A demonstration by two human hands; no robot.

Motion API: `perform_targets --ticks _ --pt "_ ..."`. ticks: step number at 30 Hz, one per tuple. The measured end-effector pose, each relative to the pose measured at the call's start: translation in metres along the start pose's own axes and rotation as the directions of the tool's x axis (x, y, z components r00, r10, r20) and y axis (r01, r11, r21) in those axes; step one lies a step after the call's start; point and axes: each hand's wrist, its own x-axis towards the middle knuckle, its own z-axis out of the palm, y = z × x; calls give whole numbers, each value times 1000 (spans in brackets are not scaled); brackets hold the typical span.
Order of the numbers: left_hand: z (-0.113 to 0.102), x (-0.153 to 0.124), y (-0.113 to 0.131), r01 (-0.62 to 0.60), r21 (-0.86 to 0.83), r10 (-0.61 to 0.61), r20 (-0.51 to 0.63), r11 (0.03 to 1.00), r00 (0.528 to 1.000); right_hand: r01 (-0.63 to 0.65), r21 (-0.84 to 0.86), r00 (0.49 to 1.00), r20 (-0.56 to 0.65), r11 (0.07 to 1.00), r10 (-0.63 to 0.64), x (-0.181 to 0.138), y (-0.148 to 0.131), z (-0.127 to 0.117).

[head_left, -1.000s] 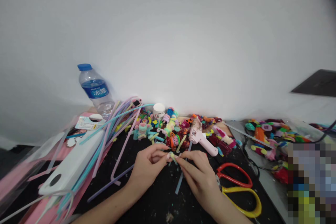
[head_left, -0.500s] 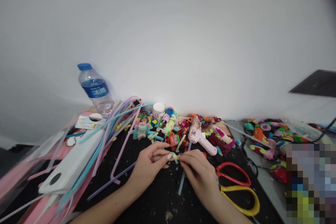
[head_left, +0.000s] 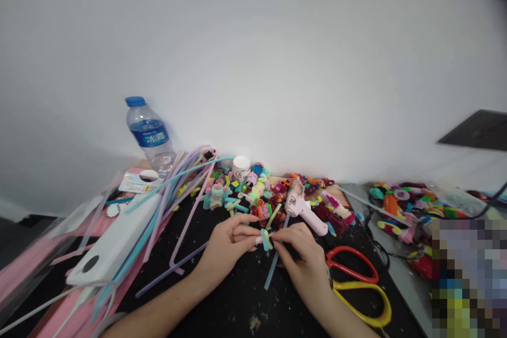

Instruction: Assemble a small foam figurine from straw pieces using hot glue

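Between my fingertips, over the black work surface, is a small bent piece of pipe cleaner in pale blue and yellow. My left hand pinches its left end with thumb and fingers. From the other side, my right hand has thumb and forefinger closed at its right edge. Just beyond lies a pink hot glue gun, a glue stick reaching toward me beneath the right fingers. Scissors with one red and one yellow handle loop rest beside my right wrist; their blades are hidden.
Several fuzzy pipe-cleaner figures crowd the back by the wall, around a white jar. Left are long pastel pipe cleaners, a white power strip and a water bottle. More colourful pieces lie right, near a black cable.
The pipe cleaner piece has turned, so its crossed blue and yellow strands now show more. My right fingertips have shifted slightly right. The whole view has moved a little.
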Motion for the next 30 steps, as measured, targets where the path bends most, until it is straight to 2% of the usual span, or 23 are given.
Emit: perform_targets --ticks 15,22,30 --pt "-4 4 -1 -16 20 16 10 1000 1000 -6 29 1000 -3 1000 6 -1 5 5" --pt "-6 4 -4 -17 20 16 28 1000 999 16 17 998 53 1000 -17 -1 3 6" --pt "-6 5 -4 -29 33 28 20 999 999 74 -55 987 149 996 -65 -2 15 7"
